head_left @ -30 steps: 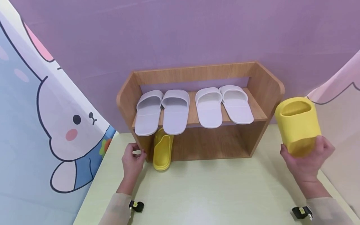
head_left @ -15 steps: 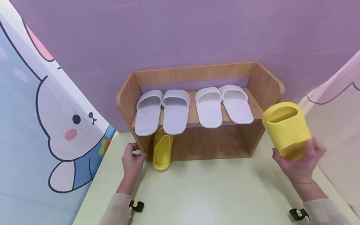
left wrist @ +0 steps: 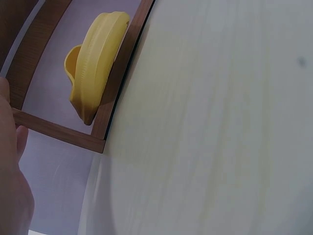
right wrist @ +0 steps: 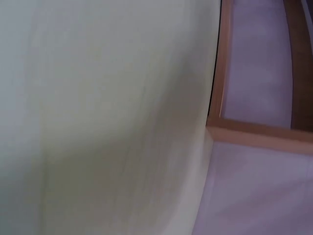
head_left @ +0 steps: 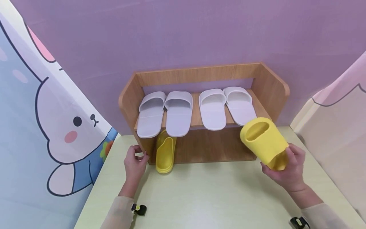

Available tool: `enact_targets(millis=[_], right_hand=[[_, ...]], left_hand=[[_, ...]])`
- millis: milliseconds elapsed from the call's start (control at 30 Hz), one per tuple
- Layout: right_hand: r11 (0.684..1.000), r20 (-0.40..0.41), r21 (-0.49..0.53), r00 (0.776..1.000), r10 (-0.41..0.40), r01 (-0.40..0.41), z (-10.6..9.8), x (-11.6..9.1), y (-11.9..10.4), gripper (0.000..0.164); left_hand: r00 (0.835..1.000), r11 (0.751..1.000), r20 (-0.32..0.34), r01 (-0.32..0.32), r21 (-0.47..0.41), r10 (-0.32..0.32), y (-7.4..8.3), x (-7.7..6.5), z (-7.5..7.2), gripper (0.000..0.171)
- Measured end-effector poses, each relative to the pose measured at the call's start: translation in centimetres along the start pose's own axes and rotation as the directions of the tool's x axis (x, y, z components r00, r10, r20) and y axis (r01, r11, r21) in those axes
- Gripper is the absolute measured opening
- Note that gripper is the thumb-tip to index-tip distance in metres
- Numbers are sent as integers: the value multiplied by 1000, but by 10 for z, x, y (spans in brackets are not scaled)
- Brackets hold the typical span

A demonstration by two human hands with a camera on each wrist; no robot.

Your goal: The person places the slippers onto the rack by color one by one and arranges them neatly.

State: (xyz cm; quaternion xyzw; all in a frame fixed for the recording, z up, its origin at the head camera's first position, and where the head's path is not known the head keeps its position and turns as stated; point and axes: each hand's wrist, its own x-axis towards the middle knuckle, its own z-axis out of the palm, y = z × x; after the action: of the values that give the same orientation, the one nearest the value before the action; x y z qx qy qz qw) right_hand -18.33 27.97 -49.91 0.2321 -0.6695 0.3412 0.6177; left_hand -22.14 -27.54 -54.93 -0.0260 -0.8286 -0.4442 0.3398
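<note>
My right hand (head_left: pixel 286 170) grips a yellow slipper (head_left: pixel 266 143) by its heel end, raised in front of the rack's lower right opening with its toe end tilted up and left. My left hand (head_left: pixel 135 163) pinches the front edge of the left side panel of a wooden shoe rack (head_left: pixel 197 72). Inside the lower shelf, against that panel, stands another yellow slipper (head_left: pixel 165 156); in the left wrist view this yellow slipper (left wrist: pixel 100 63) protrudes slightly past the front. The right wrist view shows neither the held slipper nor the right hand.
Two pairs of pale slippers stand on the upper shelf: a greyish pair with a left slipper (head_left: pixel 150 121) and a whiter pair with a left slipper (head_left: pixel 213 114). The rack stands on a pale green table (head_left: pixel 200 197) against a purple backdrop (head_left: pixel 200 31). A rabbit-print cloth (head_left: pixel 65 152) hangs left.
My right hand has carried the yellow slipper leftward and down, from beside the rack to before its lower right opening, tilting it further. My left hand stays at the panel.
</note>
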Motion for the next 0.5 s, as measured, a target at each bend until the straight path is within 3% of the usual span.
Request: enact_targets(millis=[200,500], right_hand=[[994,69,65,993,-96,92,9,-5,-4,72],[972,175,155,964,-201,175,24,-9,-16,71]], left_hand=[[1000,1000,1,-3,-15,3,-1,1,0,33],[1000,1000,-2,-10,-22,10,-3,0,1,34]])
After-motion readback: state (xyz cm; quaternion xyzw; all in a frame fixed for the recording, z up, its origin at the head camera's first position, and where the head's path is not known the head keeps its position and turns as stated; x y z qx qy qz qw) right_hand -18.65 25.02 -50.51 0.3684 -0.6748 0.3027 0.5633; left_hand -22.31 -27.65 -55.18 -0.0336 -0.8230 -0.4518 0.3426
